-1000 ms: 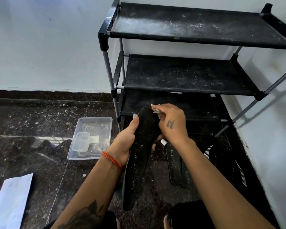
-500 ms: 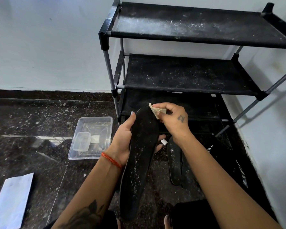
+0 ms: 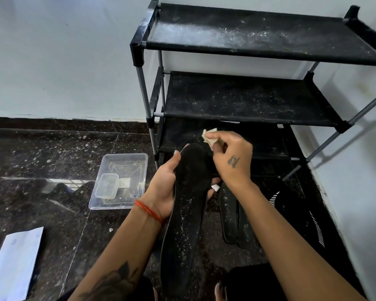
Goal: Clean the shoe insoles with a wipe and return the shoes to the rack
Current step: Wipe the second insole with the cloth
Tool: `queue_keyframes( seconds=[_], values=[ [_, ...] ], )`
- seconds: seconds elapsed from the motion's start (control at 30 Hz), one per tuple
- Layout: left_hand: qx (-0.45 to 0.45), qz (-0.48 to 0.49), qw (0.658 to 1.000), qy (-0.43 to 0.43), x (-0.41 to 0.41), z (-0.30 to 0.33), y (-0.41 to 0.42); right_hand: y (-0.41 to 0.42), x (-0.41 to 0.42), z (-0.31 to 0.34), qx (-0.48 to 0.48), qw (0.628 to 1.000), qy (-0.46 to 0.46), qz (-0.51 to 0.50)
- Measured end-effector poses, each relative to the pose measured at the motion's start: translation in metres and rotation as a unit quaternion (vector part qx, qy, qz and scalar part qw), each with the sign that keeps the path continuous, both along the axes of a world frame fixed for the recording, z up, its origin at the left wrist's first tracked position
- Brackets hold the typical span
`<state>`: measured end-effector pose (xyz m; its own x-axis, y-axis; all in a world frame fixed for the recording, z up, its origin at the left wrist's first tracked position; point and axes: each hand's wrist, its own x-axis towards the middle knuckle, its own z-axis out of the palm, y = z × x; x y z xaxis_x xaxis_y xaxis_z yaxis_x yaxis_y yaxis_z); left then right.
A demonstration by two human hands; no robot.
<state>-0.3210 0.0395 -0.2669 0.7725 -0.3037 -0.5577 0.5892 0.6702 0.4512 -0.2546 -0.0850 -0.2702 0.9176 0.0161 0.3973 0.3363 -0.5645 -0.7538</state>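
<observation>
My left hand [image 3: 164, 187] grips a long black insole [image 3: 188, 213] speckled with white dust, holding it from below near its toe end. Just above that toe end, my right hand [image 3: 232, 159] pinches a small crumpled beige wipe [image 3: 208, 136], lifted off the insole. A second black insole [image 3: 231, 216] lies on the floor to the right. Beside it sits a black shoe [image 3: 300, 222] with white stripes. The black three-shelf shoe rack [image 3: 248, 98] stands behind, its shelves dusty.
A clear plastic tray [image 3: 119, 181] holding a smaller clear box [image 3: 106, 185] rests on the dark stone floor left of the rack. A white sheet [image 3: 13, 263] lies at the lower left. White walls close off the back and right side.
My right hand has lifted the wipe off the insole's toe end and turned upward. The insole has tilted so more of its dusty top faces me.
</observation>
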Motion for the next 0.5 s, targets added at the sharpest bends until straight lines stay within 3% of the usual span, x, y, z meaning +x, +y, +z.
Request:
queue_keyframes(
  seconds=[0.2,0.43,0.5],
  values=[
    [0.008,0.004,1.000,-0.008,0.000,-0.007,0.000,0.013,-0.007,-0.005,-0.001,0.994,0.081,0.076],
    [0.016,0.012,1.000,-0.020,0.001,-0.007,0.000,0.012,-0.015,0.007,0.035,0.981,0.089,0.171],
    [0.014,0.018,1.000,-0.021,0.002,-0.006,0.001,0.007,-0.011,0.012,0.041,0.983,0.096,0.154]
  ],
)
